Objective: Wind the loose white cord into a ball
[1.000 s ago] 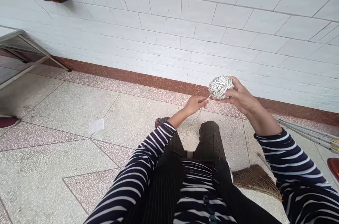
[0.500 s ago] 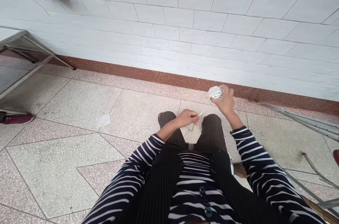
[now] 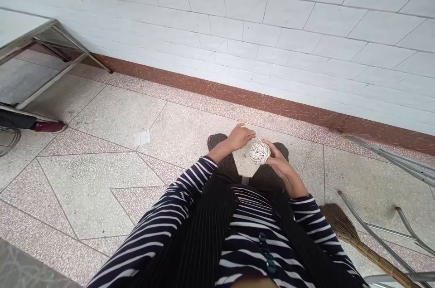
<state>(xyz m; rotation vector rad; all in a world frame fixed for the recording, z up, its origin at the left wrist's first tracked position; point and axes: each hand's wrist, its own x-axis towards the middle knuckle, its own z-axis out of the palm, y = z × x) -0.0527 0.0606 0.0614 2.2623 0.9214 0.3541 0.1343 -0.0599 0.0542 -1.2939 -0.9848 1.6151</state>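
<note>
A ball of white yarn or cord (image 3: 259,152), wound with dark gaps showing, sits between my knees in the middle of the head view. My right hand (image 3: 282,166) is wrapped round its right side, thumb and fingers closed on it. Just above and left of the ball is my left hand (image 3: 239,137), its thumb and fingers pinched together by a thin strand of the same yarn that runs to the ball's top. The strand is faint, and the fingertips partly hide it.
A tiled wall (image 3: 238,43) runs ahead above a red-brown skirting. At left stand a metal-legged table (image 3: 64,61) and another person's shoe (image 3: 50,127). White paper (image 3: 142,137) lies on the floor. At right are a straw broom (image 3: 343,224) and metal frame legs (image 3: 370,233).
My right hand has brought the yarn ball down and left toward my left hand, between my knees. My left hand has risen slightly. The view has shifted, showing more of the broom.
</note>
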